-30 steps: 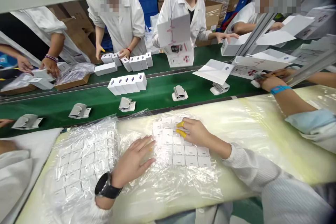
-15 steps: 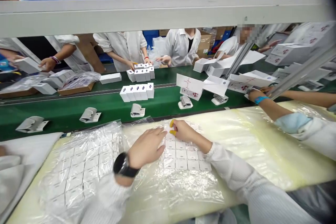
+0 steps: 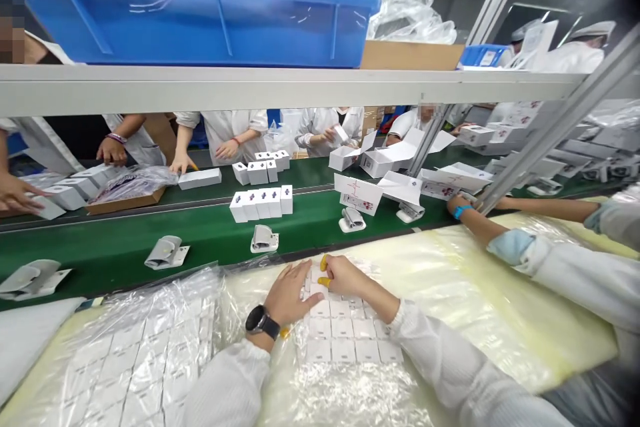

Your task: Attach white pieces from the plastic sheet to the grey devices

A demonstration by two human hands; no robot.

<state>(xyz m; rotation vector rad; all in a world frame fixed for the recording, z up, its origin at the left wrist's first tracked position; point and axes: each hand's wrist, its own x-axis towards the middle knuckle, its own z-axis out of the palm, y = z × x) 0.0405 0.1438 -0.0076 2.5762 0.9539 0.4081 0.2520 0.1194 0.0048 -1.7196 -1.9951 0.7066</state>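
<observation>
Several small white square pieces (image 3: 343,327) lie in rows on clear plastic in front of me. My left hand (image 3: 291,293) rests at their left edge, fingers stretched out and thumb apart; a black watch (image 3: 262,321) is on its wrist. My right hand (image 3: 345,277) is at the far end of the rows, fingers curled. Yellow covers are on its thumb and forefinger, which point at the far-left pieces near my left fingertips. What lies between these tips is too small to make out. A second bagged set of white pieces (image 3: 145,353) lies to the left.
Beyond the yellowish padded surface (image 3: 450,293) runs a green conveyor belt (image 3: 310,240) carrying grey cuffs (image 3: 263,238), white boxes (image 3: 263,203) and opened cartons (image 3: 357,193). A shelf beam (image 3: 250,95) holds a blue bin (image 3: 200,20). Co-workers' hands work opposite and at right.
The view has tilted upward, showing more of the shelf. My left hand has drawn closer to the right hand's fingertips. A co-worker opposite has lifted a small white box.
</observation>
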